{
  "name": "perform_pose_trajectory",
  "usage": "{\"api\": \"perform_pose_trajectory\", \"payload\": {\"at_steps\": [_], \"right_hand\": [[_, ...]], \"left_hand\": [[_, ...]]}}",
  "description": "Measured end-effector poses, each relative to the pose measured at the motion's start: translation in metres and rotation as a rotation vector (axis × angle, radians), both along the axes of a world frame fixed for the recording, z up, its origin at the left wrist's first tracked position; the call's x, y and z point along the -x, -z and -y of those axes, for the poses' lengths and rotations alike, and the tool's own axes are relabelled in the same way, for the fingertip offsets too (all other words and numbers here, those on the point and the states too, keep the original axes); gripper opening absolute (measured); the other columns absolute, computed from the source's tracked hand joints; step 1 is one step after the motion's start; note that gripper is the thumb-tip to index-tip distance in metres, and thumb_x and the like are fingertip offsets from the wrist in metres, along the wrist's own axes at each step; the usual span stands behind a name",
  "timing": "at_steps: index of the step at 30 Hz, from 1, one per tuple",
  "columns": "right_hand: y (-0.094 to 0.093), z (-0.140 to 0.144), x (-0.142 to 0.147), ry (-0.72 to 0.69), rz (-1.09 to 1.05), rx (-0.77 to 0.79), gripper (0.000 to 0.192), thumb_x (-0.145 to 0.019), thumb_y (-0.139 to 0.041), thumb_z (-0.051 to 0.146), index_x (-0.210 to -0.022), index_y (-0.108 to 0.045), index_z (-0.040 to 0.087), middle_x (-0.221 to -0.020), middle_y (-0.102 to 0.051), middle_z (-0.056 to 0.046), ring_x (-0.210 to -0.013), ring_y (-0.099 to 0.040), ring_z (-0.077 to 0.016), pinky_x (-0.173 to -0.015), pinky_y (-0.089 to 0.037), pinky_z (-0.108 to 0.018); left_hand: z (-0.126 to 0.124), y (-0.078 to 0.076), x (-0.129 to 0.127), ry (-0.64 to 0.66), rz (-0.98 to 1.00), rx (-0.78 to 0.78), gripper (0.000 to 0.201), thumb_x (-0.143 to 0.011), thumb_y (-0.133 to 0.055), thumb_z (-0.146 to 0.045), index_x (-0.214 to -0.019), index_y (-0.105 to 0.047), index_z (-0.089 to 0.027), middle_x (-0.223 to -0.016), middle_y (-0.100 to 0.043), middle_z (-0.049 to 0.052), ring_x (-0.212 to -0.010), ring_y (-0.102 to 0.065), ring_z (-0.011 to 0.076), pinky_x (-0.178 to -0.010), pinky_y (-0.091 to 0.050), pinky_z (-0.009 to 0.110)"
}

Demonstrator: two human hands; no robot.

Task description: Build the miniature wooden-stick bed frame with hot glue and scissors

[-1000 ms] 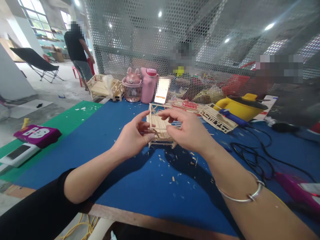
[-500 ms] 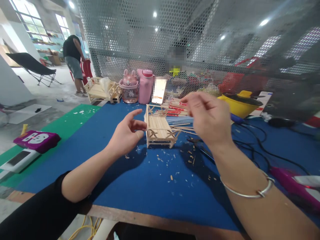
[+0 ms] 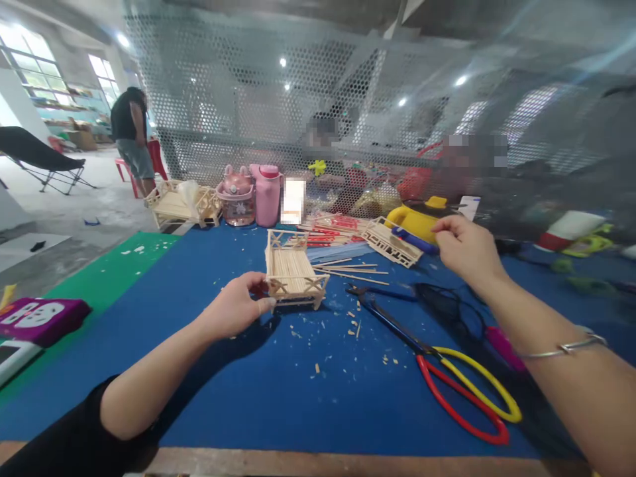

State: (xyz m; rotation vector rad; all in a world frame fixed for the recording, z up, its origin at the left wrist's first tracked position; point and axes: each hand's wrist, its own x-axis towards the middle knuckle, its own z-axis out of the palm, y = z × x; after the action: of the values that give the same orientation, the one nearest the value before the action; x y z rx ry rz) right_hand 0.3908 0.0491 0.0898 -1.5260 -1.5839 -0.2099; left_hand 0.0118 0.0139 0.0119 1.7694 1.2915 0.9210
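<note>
A miniature bed (image 3: 293, 268) made of thin wooden sticks, with crossed-stick rails, stands on the blue table mat. My left hand (image 3: 243, 298) is closed at its near left corner, thumb in front and fingers partly hidden behind the post. Raised off to the right, my right hand (image 3: 470, 248) has its fingertips pinched together; whatever they may hold is too small to make out. Below that hand lie long pliers (image 3: 392, 324) with red and yellow handles. Loose wooden sticks (image 3: 352, 270) lie right of the bed.
A second stick-built piece (image 3: 181, 202), a pink bottle (image 3: 268, 195), a pink-lidded jar (image 3: 238, 199) and a lit phone (image 3: 293, 201) line the back. A flat stick panel (image 3: 392, 242) leans by a yellow pot (image 3: 422, 222). Cables lie on the right; a person (image 3: 132, 132) stands far left.
My right hand has moved right, away from the bed. My left hand, apart-fingered before, has closed on the bed's corner. The view has turned right, showing the whole pliers.
</note>
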Motion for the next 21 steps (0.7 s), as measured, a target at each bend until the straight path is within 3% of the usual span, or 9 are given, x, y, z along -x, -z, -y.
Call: {"api": "perform_pose_trajectory", "payload": {"at_steps": [4,8,10,12,15,17,18,19,21], "right_hand": [[0.004,0.002,-0.006,-0.076,-0.047,0.092,0.014,-0.071,-0.050,0.013,-0.065,-0.057,0.023,-0.043,-0.046,0.004,-0.039,-0.037,-0.0102,-0.044,-0.027,-0.030],[0.008,-0.001,0.005,-0.068,-0.009,0.183,0.012,-0.072,-0.049,0.018,-0.067,-0.060,0.020,-0.047,-0.050,0.004,-0.041,-0.039,-0.0111,-0.045,-0.029,-0.028],[0.008,-0.002,0.014,-0.116,-0.095,0.225,0.009,-0.072,-0.050,0.021,-0.076,-0.058,0.020,-0.053,-0.056,0.003,-0.043,-0.043,-0.0119,-0.046,-0.033,-0.028],[0.008,0.005,0.029,-0.226,-0.248,0.282,0.014,-0.072,-0.055,0.026,-0.085,-0.054,0.021,-0.060,-0.062,0.001,-0.046,-0.049,-0.0127,-0.049,-0.039,-0.028],[0.012,0.039,0.070,-0.408,-0.338,0.338,0.022,-0.071,-0.063,0.031,-0.088,-0.052,0.022,-0.067,-0.066,0.000,-0.056,-0.058,-0.0151,-0.058,-0.047,-0.030],[0.022,0.074,0.104,-0.441,-0.198,0.319,0.011,-0.077,-0.062,0.030,-0.081,-0.056,0.022,-0.072,-0.067,-0.001,-0.065,-0.062,-0.0162,-0.063,-0.049,-0.030],[0.029,0.092,0.120,-0.446,-0.103,0.312,0.005,-0.080,-0.059,0.027,-0.080,-0.058,0.023,-0.074,-0.068,-0.001,-0.068,-0.062,-0.0161,-0.065,-0.049,-0.030],[0.037,0.109,0.135,-0.451,-0.033,0.276,0.002,-0.081,-0.058,0.024,-0.080,-0.060,0.024,-0.073,-0.068,0.000,-0.067,-0.062,-0.0155,-0.064,-0.049,-0.029],[0.055,0.135,0.157,-0.434,0.047,0.141,0.005,-0.080,-0.060,0.020,-0.077,-0.061,0.024,-0.072,-0.067,0.002,-0.066,-0.062,-0.0148,-0.062,-0.049,-0.027]], "left_hand": [[-0.003,-0.001,0.003,0.000,0.045,-0.034,0.026,-0.067,-0.059,-0.016,-0.091,-0.066,-0.020,-0.083,-0.068,0.004,-0.079,-0.061,0.0205,-0.074,-0.046,0.033],[-0.011,0.000,0.010,-0.081,0.077,-0.056,0.029,-0.066,-0.060,-0.015,-0.095,-0.064,-0.019,-0.088,-0.067,0.005,-0.081,-0.061,0.0204,-0.076,-0.046,0.034],[-0.013,0.001,0.011,-0.146,0.110,-0.083,0.026,-0.068,-0.064,-0.021,-0.094,-0.063,-0.018,-0.085,-0.065,0.004,-0.080,-0.060,0.0192,-0.074,-0.046,0.032],[-0.009,0.000,0.011,-0.270,0.163,-0.195,0.025,-0.072,-0.065,-0.028,-0.095,-0.062,-0.018,-0.082,-0.062,0.002,-0.076,-0.059,0.0172,-0.072,-0.047,0.030],[0.008,-0.005,0.004,-0.410,0.220,-0.511,0.019,-0.078,-0.062,-0.030,-0.094,-0.063,-0.020,-0.082,-0.060,0.001,-0.074,-0.056,0.0144,-0.072,-0.047,0.028],[0.027,-0.008,-0.006,-0.272,0.232,-0.611,0.010,-0.080,-0.062,-0.028,-0.086,-0.066,-0.021,-0.080,-0.062,0.002,-0.073,-0.056,0.0141,-0.071,-0.046,0.027],[0.036,-0.009,-0.013,-0.106,0.227,-0.557,0.009,-0.080,-0.062,-0.028,-0.082,-0.068,-0.021,-0.078,-0.064,0.002,-0.072,-0.057,0.0143,-0.070,-0.047,0.026],[0.045,-0.009,-0.020,0.090,0.222,-0.443,0.011,-0.081,-0.061,-0.028,-0.080,-0.070,-0.022,-0.076,-0.067,0.002,-0.072,-0.059,0.0146,-0.070,-0.047,0.026],[0.058,-0.007,-0.032,0.400,0.272,-0.113,0.023,-0.079,-0.064,-0.033,-0.098,-0.070,-0.021,-0.086,-0.070,0.004,-0.076,-0.062,0.0167,-0.070,-0.048,0.027]]}}
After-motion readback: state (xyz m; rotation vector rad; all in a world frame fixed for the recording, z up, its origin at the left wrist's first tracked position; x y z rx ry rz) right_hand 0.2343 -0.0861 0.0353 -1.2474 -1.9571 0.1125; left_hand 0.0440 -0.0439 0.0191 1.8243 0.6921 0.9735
